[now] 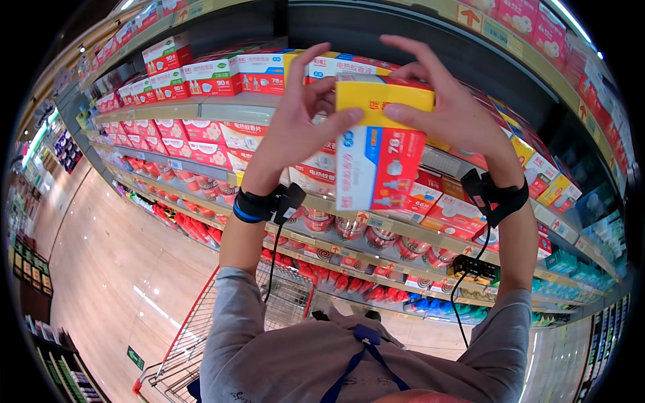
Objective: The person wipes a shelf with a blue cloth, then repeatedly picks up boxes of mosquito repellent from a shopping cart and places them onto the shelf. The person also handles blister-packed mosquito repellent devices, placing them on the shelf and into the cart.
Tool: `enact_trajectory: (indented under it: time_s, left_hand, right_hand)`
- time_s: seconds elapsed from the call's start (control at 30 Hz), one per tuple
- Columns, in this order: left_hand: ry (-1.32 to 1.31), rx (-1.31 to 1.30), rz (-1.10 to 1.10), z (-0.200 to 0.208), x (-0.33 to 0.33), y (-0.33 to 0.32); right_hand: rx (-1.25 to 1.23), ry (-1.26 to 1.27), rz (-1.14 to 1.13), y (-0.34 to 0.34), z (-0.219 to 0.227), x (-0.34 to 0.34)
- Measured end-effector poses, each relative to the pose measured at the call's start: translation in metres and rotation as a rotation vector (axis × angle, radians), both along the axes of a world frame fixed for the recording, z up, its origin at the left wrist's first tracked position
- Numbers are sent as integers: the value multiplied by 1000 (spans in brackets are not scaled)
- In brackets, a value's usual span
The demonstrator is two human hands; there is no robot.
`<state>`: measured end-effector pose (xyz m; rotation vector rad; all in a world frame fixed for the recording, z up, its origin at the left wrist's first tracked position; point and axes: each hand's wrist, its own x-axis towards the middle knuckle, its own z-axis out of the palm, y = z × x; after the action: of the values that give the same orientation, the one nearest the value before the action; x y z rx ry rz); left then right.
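Between my hands, in front of the shelf, a box of plug-in mosquito repellent liquid is held up. It is white and red with a yellow top band and pictures of small bottles and a heater. My left hand is closed on its upper left side, the thumb pressed to the yellow band and the index finger raised. On the other side, my right hand grips the upper right, thumb flat on the front face and fingers curving above and behind. The parts of the fingers behind the box are hidden.
Similar red and white boxes line the shelf behind. Lower shelves carry pink boxes and clear round tubs. A wire shopping cart stands below at the left. Black wrist straps with cables are on both my arms.
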<state>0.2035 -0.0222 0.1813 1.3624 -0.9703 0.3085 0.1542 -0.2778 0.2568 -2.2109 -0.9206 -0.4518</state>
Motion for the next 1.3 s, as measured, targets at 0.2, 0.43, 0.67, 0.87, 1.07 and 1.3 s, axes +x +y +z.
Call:
enact_trajectory:
  time_s: [0.2, 0.43, 0.67, 0.87, 1.07, 1.3]
  left_hand:
    - [18, 11, 24, -8, 5, 35]
    - [183, -25, 40, -30, 27, 52]
    - [175, -229, 91, -14, 72, 66]
    - [-41, -358, 270, -11, 118, 85]
    - [-279, -45, 722, -45, 156, 93]
    - [-503, 374, 1079, -63, 149, 72]
  right_hand:
    - [92, -143, -247, 4, 9, 5]
    - [414, -182, -290, 10, -8, 55]
    - [233, -160, -326, 28, 3, 91]
    - [150, -121, -353, 50, 5, 125]
    - [124, 8, -305, 77, 18, 178]
    - [96, 113, -337, 101, 19, 230]
